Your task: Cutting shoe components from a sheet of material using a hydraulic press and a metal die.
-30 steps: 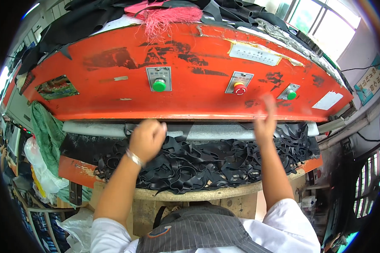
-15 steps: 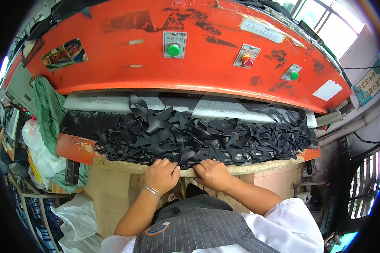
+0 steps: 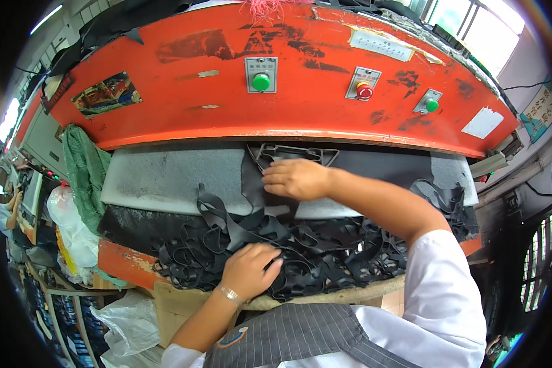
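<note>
My right hand (image 3: 297,179) reaches forward over a black leather-like sheet (image 3: 374,168) on the pale machine bed. Its fingers are stretched out to the left, at the near side of a metal cutting die (image 3: 297,149). The hand covers part of that die; whether it touches it I cannot tell. My left hand (image 3: 251,270) rests low on the near edge of a tangled heap of black offcut strips (image 3: 325,245), thumb apart from the fingers, holding nothing that I can see. A metal bracelet is on the left wrist.
An orange machine beam (image 3: 190,92) spans above the bed, with green buttons (image 3: 261,82) and a red emergency button (image 3: 364,91). A green sack (image 3: 86,175) and white plastic bags (image 3: 70,211) hang at the left. The wooden front edge (image 3: 331,299) lies against my apron.
Both hands have left the front edge. My right hand has moved forward to the die, and my left onto the offcuts. The bed, sheet and die now show more under the beam.
</note>
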Available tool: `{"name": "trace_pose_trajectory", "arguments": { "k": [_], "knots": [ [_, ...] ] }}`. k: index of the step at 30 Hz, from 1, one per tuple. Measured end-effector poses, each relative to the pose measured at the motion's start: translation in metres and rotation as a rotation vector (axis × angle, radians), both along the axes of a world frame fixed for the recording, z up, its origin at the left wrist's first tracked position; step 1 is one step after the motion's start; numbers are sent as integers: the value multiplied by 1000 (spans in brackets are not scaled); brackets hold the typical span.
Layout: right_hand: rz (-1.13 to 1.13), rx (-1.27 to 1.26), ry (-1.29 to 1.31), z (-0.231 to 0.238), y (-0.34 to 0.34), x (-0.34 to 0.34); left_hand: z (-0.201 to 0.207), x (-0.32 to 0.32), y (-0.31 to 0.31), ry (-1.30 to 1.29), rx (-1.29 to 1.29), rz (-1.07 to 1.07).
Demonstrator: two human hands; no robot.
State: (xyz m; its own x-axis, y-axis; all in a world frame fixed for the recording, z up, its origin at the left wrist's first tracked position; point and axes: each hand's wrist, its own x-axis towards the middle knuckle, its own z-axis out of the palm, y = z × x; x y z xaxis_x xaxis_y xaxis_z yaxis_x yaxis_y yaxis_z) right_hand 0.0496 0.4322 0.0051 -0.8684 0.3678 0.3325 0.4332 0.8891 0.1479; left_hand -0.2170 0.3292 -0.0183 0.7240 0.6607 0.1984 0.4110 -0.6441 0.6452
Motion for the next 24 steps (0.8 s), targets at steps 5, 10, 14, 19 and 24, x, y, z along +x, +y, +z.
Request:
{"name": "trace_pose_trajectory", "arguments": {
  "k": [5, 10, 14, 19, 24],
  "knots": [
    [253, -94, -170, -32, 95, 3, -45, 57, 84, 107, 197, 65],
    [241, -133, -161, -19, 105, 17, -72, 54, 104, 193, 231, 56],
    [2, 165, -66, 69, 79, 66, -68, 49, 112, 222, 233, 55],
    [-864, 289, -44, 114, 27, 144, -47, 58, 147, 105, 38, -33],
    [-1264, -191, 458, 4, 6, 185, -56, 105, 196, -96, 100, 11]
  ]
}}
